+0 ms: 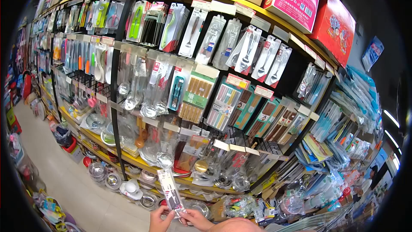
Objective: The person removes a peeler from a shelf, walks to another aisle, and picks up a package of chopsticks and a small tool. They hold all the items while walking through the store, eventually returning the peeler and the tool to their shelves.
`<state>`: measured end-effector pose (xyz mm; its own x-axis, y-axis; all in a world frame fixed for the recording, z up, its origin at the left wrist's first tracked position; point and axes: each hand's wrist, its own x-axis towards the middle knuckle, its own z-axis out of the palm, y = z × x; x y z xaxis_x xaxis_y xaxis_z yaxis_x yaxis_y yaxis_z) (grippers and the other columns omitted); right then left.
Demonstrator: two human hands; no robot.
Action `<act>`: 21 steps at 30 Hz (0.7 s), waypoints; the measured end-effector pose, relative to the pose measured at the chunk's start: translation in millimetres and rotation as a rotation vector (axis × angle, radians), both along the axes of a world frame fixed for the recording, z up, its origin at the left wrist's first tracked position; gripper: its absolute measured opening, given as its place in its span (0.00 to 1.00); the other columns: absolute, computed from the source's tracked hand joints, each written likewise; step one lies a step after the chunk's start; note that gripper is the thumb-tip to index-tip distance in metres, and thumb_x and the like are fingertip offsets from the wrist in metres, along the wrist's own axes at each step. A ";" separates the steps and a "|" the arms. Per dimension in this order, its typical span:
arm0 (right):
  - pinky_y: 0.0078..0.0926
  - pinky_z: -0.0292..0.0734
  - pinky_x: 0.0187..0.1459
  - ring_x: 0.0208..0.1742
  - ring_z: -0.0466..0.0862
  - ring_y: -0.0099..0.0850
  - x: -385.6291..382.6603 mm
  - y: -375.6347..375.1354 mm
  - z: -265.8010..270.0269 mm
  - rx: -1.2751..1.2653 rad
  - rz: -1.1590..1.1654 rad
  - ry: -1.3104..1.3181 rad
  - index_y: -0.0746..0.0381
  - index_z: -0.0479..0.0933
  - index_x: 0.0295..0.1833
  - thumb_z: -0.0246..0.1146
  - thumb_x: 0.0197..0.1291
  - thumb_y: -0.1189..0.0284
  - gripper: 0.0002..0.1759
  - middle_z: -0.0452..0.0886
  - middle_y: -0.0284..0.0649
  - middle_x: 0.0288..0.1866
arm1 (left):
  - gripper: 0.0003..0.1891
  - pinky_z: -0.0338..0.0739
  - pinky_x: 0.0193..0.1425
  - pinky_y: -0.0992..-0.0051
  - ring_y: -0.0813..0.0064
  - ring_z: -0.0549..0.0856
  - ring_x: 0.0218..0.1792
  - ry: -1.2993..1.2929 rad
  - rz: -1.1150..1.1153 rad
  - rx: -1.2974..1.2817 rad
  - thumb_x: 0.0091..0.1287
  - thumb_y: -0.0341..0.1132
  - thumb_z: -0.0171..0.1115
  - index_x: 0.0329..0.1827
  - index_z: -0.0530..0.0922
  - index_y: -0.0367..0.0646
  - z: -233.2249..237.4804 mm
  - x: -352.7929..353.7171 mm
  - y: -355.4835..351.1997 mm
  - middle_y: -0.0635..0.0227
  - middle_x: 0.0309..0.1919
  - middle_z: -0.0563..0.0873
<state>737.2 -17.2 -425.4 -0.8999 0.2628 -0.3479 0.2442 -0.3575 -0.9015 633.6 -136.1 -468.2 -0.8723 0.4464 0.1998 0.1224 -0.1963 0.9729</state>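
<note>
A narrow carded package [170,191], pale with a dark item inside, stands tilted at the bottom centre. My left hand [161,219] grips its lower left edge between the fingers. On the lower right edge, my right hand [195,218] pinches the same package. Behind it hang ladles and strainers, among them a metal strainer [165,160] just above the package's top. What exactly the package contains is too small to tell.
Racks hold chopsticks [198,96], carded forks [248,48] and other utensils. Boxes, one of them pink [292,1], stand on top. Metal bowls [148,201] lie low near the hands. Bagged goods [319,152] hang at right; an aisle floor [86,189] runs at left.
</note>
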 end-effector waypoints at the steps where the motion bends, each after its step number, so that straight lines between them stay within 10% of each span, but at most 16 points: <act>1: 0.17 0.73 0.37 0.38 0.78 0.17 4.6 -3.3 5.0 -0.030 -0.084 -0.008 0.65 0.75 0.58 0.54 0.75 0.67 0.15 0.81 0.31 0.39 | 0.10 0.77 0.43 0.73 0.74 0.83 0.36 -0.079 -0.047 0.097 0.61 0.28 0.72 0.41 0.79 0.38 1.1 2.4 1.5 0.66 0.30 0.83; 5: 0.16 0.74 0.39 0.39 0.78 0.17 18.4 10.0 -16.3 0.293 -0.033 0.006 0.64 0.75 0.57 0.54 0.75 0.68 0.13 0.81 0.30 0.41 | 0.10 0.77 0.42 0.74 0.76 0.83 0.35 -0.107 -0.220 0.028 0.62 0.28 0.72 0.41 0.79 0.36 -20.8 0.4 7.7 0.66 0.31 0.84; 8: 0.16 0.74 0.38 0.38 0.77 0.16 25.0 12.4 -9.6 -0.056 -0.108 0.067 0.63 0.76 0.56 0.55 0.75 0.68 0.13 0.80 0.28 0.39 | 0.07 0.77 0.41 0.77 0.79 0.82 0.35 0.135 -0.284 -0.222 0.66 0.29 0.68 0.41 0.79 0.35 -10.2 6.4 19.8 0.67 0.31 0.84; 13: 0.15 0.68 0.28 0.27 0.74 0.15 44.8 10.8 -29.4 0.439 -0.434 0.213 0.66 0.80 0.43 0.58 0.71 0.72 0.09 0.80 0.30 0.31 | 0.07 0.77 0.41 0.77 0.80 0.82 0.35 -0.143 -0.524 -0.014 0.69 0.30 0.65 0.42 0.80 0.35 -1.3 23.4 30.1 0.67 0.32 0.84; 18: 0.20 0.70 0.31 0.28 0.74 0.18 55.7 7.0 1.1 0.138 -0.420 0.132 0.64 0.78 0.50 0.56 0.74 0.67 0.12 0.77 0.30 0.28 | 0.07 0.76 0.41 0.78 0.81 0.82 0.36 -0.393 -0.707 0.136 0.71 0.31 0.62 0.42 0.80 0.35 0.9 26.6 44.4 0.68 0.32 0.85; 21: 0.19 0.70 0.30 0.27 0.73 0.18 60.9 9.8 -11.0 0.266 -0.427 0.254 0.66 0.78 0.46 0.56 0.74 0.67 0.12 0.77 0.29 0.27 | 0.09 0.77 0.42 0.78 0.82 0.82 0.37 0.069 -0.698 -0.104 0.74 0.32 0.58 0.44 0.81 0.34 3.4 24.0 54.1 0.68 0.34 0.86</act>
<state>798.2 -7.3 -436.4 -0.7416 0.6708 -0.0065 -0.1087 -0.1297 -0.9856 657.6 -82.0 -464.8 -0.3622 0.9164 0.1704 0.0639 -0.1580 0.9854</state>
